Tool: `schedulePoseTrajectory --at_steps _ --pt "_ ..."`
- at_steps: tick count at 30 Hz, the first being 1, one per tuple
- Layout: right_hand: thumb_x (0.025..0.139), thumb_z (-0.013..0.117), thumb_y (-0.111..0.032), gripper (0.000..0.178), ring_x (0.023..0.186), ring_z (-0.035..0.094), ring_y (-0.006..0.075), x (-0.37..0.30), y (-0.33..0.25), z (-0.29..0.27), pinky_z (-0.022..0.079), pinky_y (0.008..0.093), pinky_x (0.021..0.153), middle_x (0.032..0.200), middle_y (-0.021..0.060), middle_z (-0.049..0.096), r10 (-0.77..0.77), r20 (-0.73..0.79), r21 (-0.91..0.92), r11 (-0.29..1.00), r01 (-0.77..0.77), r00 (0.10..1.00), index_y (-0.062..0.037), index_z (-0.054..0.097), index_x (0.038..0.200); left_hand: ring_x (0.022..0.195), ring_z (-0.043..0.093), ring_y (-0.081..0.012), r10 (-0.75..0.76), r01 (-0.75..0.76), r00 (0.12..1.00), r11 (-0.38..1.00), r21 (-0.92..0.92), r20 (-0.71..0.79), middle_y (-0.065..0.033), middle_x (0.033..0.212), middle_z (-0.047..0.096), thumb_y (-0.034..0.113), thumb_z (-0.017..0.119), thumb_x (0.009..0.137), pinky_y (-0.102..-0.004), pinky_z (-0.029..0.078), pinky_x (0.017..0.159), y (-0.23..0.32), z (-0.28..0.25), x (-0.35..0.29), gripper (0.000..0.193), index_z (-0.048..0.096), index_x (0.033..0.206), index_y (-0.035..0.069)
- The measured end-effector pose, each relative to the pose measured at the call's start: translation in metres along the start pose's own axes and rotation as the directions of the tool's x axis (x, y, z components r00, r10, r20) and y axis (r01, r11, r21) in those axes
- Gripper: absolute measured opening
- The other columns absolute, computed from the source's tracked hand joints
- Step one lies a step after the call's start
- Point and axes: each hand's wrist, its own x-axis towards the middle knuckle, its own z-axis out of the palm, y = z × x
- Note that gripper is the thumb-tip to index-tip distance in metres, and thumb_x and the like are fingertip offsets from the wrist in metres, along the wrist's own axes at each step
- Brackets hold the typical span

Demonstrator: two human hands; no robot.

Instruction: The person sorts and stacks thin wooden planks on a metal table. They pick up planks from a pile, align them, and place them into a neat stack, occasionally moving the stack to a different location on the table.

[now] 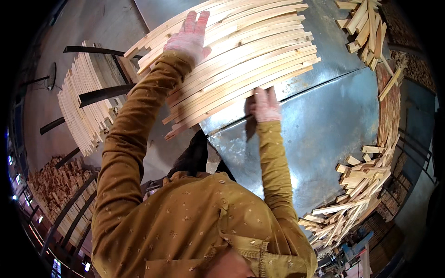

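Long pale wooden strips point(232, 55) lie side by side on a metal tabletop point(320, 125), their ends uneven. My left hand point(189, 41), in a thin pink-and-white glove, is over the left part of the strips with its fingers stretched out and thumb apart. Whether it presses on them I cannot tell. My right hand point(266, 105), gloved alike and slightly blurred, is at the near edge of the nearest strip. Its fingers point away from me at the wood, and nothing shows in its grasp.
On the left, a stack of long strips point(79, 97) rests between dark curved metal bars point(104, 95). Short wood offcuts point(357, 185) pile along the table's right edge, with more short pieces point(366, 32) at the far right. A seam crosses the metal top.
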Motion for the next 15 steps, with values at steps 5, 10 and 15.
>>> schedulePoseTrajectory --at_steps 5,10,15 --pt "0.093 0.053 -0.041 0.06 0.119 0.058 0.0285 0.076 -0.091 -0.114 0.044 0.0346 0.099 0.123 0.0225 0.062 -0.268 -0.179 -0.139 0.96 0.245 0.947 -0.002 0.048 0.138 0.125 0.048 -0.0416 0.308 -0.33 0.925 0.942 -0.066 -0.222 -0.0175 0.147 0.039 0.036 0.079 0.074 -0.0477 0.037 0.109 -0.006 -0.015 -0.041 0.09 0.034 0.146 0.006" --pt "0.09 0.056 -0.046 0.067 0.128 0.051 0.0333 0.202 -0.116 -0.116 0.038 0.0361 0.109 0.14 0.0167 0.053 -0.447 -0.173 -0.739 0.648 0.185 0.878 -0.0092 0.043 0.144 0.133 0.041 -0.0373 0.489 -0.497 0.863 0.866 -0.044 -0.125 -0.0246 0.145 0.039 0.046 0.075 0.074 -0.0499 0.031 0.111 -0.002 0.045 -0.104 0.091 0.036 0.143 0.001" --pt "0.088 0.06 -0.048 0.071 0.128 0.052 0.0286 0.234 -0.109 -0.11 0.038 0.0348 0.108 0.14 0.0148 0.053 -0.501 -0.165 -0.363 0.832 0.42 0.849 -0.0135 0.042 0.147 0.138 0.033 -0.0353 0.418 -0.424 0.903 0.904 0.05 0.096 -0.0208 0.148 0.035 0.053 0.067 0.078 -0.0486 0.019 0.118 0.008 0.033 -0.099 0.091 0.034 0.143 -0.002"
